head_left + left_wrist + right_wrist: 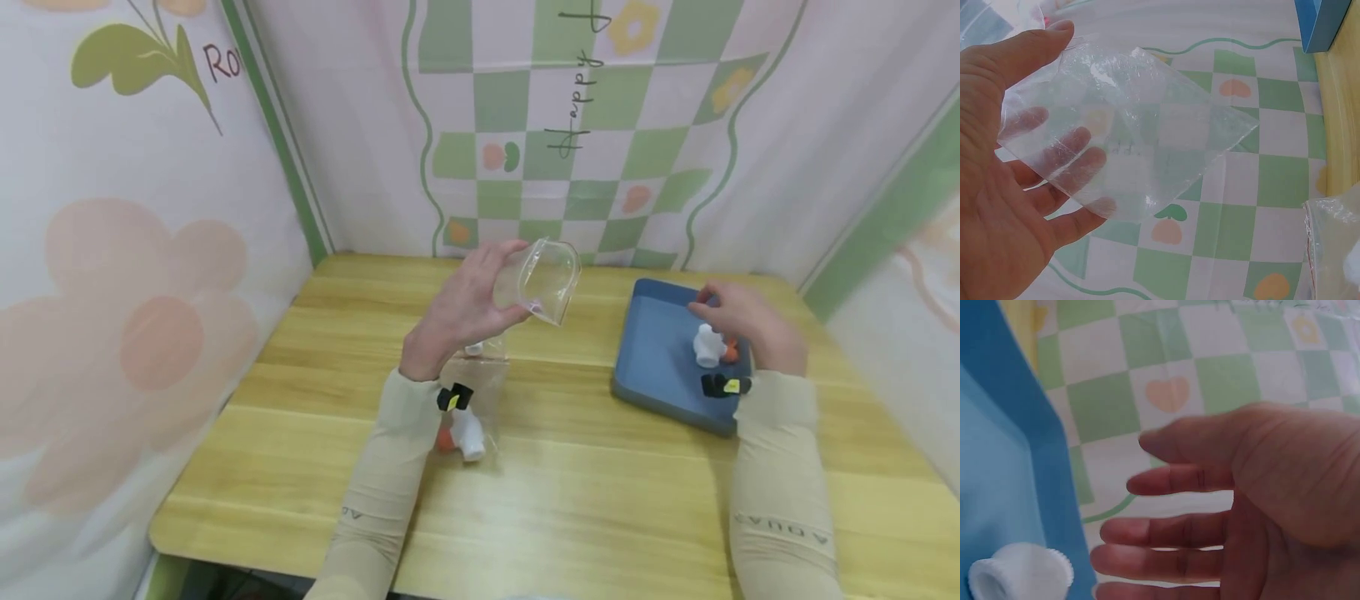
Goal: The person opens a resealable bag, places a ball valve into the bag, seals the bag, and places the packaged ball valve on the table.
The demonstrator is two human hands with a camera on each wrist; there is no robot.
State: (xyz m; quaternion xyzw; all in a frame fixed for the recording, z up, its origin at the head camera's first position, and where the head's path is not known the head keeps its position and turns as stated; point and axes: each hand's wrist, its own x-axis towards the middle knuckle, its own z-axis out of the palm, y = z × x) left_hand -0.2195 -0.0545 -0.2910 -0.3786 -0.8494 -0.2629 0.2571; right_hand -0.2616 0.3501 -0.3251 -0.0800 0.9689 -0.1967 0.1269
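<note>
My left hand (pixel 467 298) holds a clear plastic bag (pixel 553 279) above the table, its mouth spread wide. In the left wrist view the thumb lies on the near side of the bag (pixel 1147 137) and the fingers show through the film. My right hand (pixel 750 321) is over the blue tray (pixel 648 358), with nothing between its loosely extended fingers. Below it in the tray lies a white pipe fitting (pixel 707 347) with an orange part. The right wrist view shows the threaded ends of the white fitting (pixel 1029 575).
Under my left forearm, a clear bag (pixel 491 383) with a white and orange fitting (pixel 469 435) inside lies on the wooden table (pixel 315 417). Another white piece (pixel 474 348) shows just beyond it, partly hidden by my wrist. Patterned cloth (pixel 360 150) hangs behind and at both sides.
</note>
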